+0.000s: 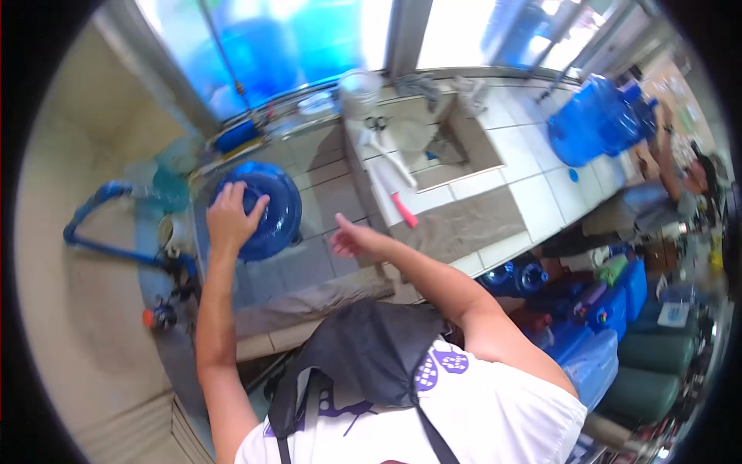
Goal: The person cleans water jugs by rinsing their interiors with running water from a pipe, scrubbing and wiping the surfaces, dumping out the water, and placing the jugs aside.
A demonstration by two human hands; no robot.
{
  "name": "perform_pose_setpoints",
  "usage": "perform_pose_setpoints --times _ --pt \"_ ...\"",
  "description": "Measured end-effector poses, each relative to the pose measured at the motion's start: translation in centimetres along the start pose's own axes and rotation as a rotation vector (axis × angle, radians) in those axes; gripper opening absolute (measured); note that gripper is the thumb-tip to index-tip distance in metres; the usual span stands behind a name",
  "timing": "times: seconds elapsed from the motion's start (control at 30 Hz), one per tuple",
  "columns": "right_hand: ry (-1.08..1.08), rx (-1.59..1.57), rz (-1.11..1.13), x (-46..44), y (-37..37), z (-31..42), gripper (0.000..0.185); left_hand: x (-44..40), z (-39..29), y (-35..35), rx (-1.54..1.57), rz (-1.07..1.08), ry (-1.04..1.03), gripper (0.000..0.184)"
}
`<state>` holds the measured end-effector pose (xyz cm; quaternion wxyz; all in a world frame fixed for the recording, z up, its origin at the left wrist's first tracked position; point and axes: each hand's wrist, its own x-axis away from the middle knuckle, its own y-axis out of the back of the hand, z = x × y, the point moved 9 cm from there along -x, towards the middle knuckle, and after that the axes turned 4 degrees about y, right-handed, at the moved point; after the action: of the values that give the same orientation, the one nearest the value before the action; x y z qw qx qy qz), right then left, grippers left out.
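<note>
One side touching, one side free

Tiled tabletop (pixel 529 197) holds a sunken trough (pixel 325 182), its walls probably containing spills. Inside sits the blue jug (pixel 281 210). The left hand (pixel 230 220) spreads wide on its top, likely steadying it; the right hand (pixel 354 240), loosely open, holds nothing. A pink handle (pixel 403 210) lies within reach.

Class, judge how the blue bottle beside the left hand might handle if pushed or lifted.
The blue bottle is probably slippery, given its glossy surface. Its evenly round outline suggests fairly stiff walls, and it may roll if laid on its side.
</note>
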<state>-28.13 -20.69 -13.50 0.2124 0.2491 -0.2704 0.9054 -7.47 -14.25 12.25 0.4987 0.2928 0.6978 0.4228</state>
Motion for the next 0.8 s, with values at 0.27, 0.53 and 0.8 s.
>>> perform_pose_setpoints --times 0.27,0.53,0.8 --pt "-0.029 0.150 -0.371 -4.5 4.3 -1.0 0.115 -2.2 2.1 5.3 0.128 -0.194 0.304 0.042" --pt "0.376 -0.416 0.100 1.2 -1.7 9.1 0.086 7.4 20.4 12.2 0.764 -0.434 0.716 0.035" --pt "0.730 -0.060 -0.086 6.4 -1.6 18.0 0.060 15.5 19.9 11.5 0.820 -0.465 0.979 0.036"
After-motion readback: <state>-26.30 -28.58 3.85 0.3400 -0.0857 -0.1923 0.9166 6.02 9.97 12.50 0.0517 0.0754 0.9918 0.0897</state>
